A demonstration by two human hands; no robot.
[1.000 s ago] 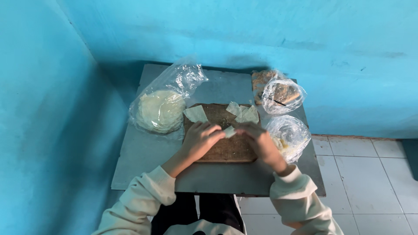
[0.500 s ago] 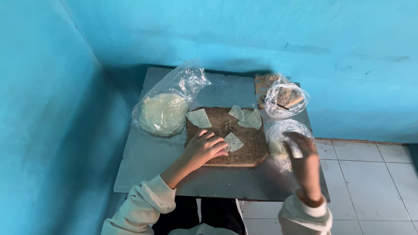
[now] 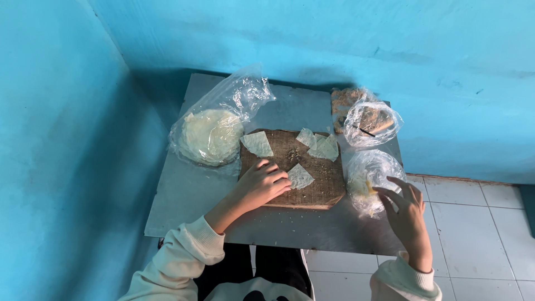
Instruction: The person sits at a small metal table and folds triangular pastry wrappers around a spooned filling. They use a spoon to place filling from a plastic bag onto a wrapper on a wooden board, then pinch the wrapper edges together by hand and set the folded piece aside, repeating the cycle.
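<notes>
Grey metal worktop (image 3: pixel 189 195) set in a blue-walled corner, seen from above. Landmark: brown wooden cutting board (image 3: pixel 312 187) at the worktop's centre.

Left of the board, touching its corner: large clear bag of round pale wrapper sheets (image 3: pixel 212 134), mouth open toward the wall. Behind the board's right corner: second clear bag (image 3: pixel 370 120) holding brownish contents, not identifiable. Right of the board, just beside its edge: small clear bag of pale filling (image 3: pixel 370 178).

On the board: four cut triangular wrapper pieces. One at the rear left (image 3: pixel 257 144), two overlapping at the rear right (image 3: pixel 320 146), one near the centre (image 3: pixel 301 176), flat and unfilled. Crumbs scattered across the board.

Left hand (image 3: pixel 262 184) resting on the board's front left, fingers loosely curled, fingertips touching the central piece, nothing gripped. Right hand (image 3: pixel 405 203) right of the board, fingers spread and released, at the filling bag, holding nothing.

Judged stage: cutting done; no piece filled or folded. Nothing obstructing either hand.
</notes>
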